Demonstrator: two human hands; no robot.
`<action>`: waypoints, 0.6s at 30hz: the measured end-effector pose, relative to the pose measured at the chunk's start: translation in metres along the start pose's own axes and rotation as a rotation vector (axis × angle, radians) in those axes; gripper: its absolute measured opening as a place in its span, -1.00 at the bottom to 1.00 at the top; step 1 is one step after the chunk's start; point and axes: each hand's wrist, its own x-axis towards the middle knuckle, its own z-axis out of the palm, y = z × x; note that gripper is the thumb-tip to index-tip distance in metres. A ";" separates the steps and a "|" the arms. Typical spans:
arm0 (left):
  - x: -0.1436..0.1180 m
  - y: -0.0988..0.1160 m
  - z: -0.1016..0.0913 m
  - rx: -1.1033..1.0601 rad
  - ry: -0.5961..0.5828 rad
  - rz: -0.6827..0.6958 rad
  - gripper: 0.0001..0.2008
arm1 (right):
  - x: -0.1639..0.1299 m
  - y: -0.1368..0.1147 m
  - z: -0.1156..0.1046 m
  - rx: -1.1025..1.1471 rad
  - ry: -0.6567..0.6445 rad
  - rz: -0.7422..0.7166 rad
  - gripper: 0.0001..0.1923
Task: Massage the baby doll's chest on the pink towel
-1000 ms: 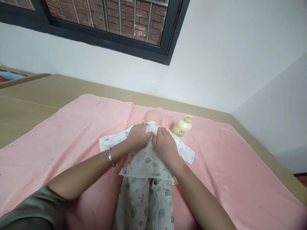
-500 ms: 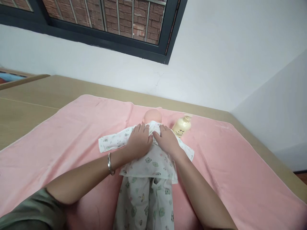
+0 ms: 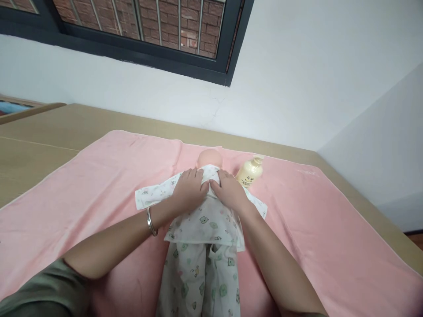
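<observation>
A baby doll (image 3: 209,157) lies on its back on a pink towel (image 3: 99,176), head toward the wall. It wears a white printed top (image 3: 205,222) and matching trousers (image 3: 201,281). My left hand (image 3: 190,191), with a metal bangle on the wrist, lies flat on the doll's chest near the collar. My right hand (image 3: 229,190) rests beside it on the other side of the chest, fingers pressing the cloth. The two thumbs almost touch at the middle of the top.
A pale yellow pump bottle (image 3: 250,171) lies on the towel right of the doll's head. The towel covers a light wooden surface (image 3: 39,132) that meets a white wall. A dark-framed barred window (image 3: 142,35) is above.
Both hands shifted slightly up the doll's chest toward the collar and stayed flat on the top. The doll and bottle have not moved.
</observation>
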 end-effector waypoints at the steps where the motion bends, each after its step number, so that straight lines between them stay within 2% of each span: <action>1: -0.004 0.003 0.003 0.035 0.040 0.022 -0.58 | 0.003 0.006 -0.001 0.033 -0.010 0.014 -0.55; 4: -0.012 0.008 0.010 0.094 0.157 0.081 -0.55 | 0.011 0.019 -0.001 0.094 -0.032 0.064 -0.52; 6: -0.013 0.008 0.011 0.091 0.184 0.093 -0.57 | 0.012 0.020 -0.001 0.090 -0.031 0.065 -0.51; 14: 0.008 -0.005 -0.001 -0.090 -0.003 -0.013 -0.76 | -0.005 -0.006 0.000 -0.069 -0.007 -0.112 -0.46; 18: 0.008 -0.006 0.001 -0.097 0.007 -0.013 -0.71 | 0.000 -0.001 0.002 0.014 0.005 -0.080 -0.50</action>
